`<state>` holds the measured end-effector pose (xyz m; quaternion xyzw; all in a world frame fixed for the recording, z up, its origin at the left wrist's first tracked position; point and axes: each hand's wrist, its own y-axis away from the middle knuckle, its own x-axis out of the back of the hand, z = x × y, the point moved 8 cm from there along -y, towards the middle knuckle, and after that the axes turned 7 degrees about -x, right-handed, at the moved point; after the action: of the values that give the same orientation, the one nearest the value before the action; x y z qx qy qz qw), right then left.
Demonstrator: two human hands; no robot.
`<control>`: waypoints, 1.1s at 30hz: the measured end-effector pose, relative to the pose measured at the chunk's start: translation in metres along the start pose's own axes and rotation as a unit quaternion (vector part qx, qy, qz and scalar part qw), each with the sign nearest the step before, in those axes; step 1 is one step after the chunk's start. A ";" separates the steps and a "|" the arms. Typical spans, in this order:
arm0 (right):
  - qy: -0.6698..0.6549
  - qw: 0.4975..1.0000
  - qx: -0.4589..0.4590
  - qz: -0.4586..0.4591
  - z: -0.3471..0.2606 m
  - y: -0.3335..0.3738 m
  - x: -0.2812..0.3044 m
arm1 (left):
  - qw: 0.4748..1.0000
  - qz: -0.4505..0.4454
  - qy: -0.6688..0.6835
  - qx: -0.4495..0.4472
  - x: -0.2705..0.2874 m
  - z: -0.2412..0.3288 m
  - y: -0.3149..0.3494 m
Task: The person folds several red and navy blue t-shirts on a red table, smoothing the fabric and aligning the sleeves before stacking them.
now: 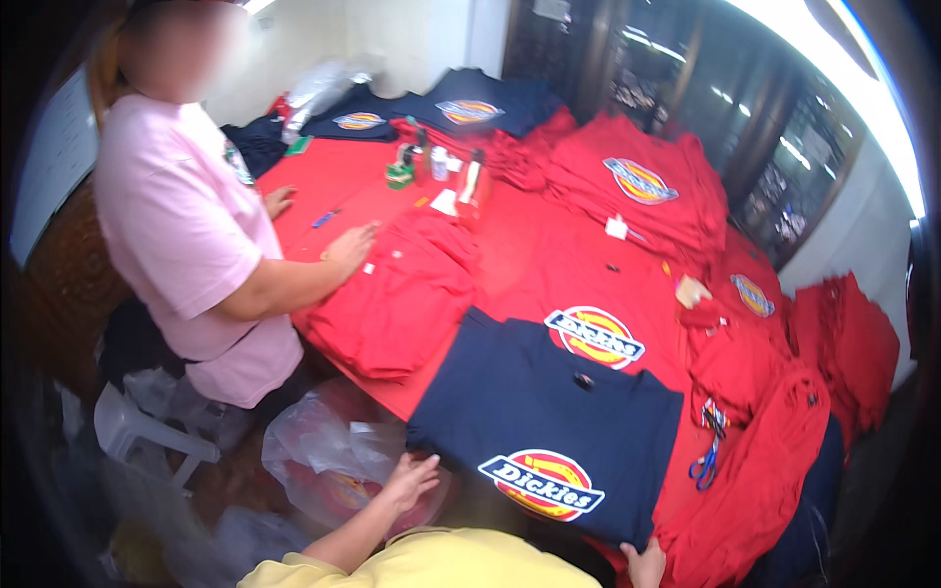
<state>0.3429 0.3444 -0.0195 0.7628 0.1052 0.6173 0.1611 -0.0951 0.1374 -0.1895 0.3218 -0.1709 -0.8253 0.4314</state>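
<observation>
A navy T-shirt with a red, yellow and white oval print lies spread on the red-covered table in front of me. Beside its left edge is my left hand, fingers apart, the fingertips close to the cloth. My right hand is at the near right corner of the shirt, thumb and finger closed on its edge; part of this hand is cut off by the frame. Just beyond the navy shirt, a red T-shirt with the same kind of print lies flat.
Across the table's left corner stands a person in a pink shirt, one hand on a folded red garment. Blue-handled scissors lie at right by piled red shirts. A green tape dispenser stands farther back. Plastic bags fill the lower left.
</observation>
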 end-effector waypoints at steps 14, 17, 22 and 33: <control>-0.497 0.837 0.228 -0.017 -0.147 -0.017 0.081 | 0.959 -0.271 -0.014 -0.084 -0.134 0.207 0.056; -0.552 0.709 0.440 -0.015 -0.271 0.038 0.114 | 0.920 -0.204 0.085 -0.324 -0.119 0.350 0.018; -0.406 0.752 0.512 -0.087 -0.375 0.128 0.086 | 0.829 -0.055 0.159 -0.533 -0.060 0.518 0.053; -0.125 0.860 0.447 -0.214 -0.227 0.097 -0.077 | 0.853 0.118 0.186 -0.473 0.113 0.429 -0.030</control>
<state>0.1011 0.2538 -0.0106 0.7825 0.5092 0.3537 -0.0575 -0.4520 0.0638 0.0653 0.2040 0.2870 -0.6743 0.6491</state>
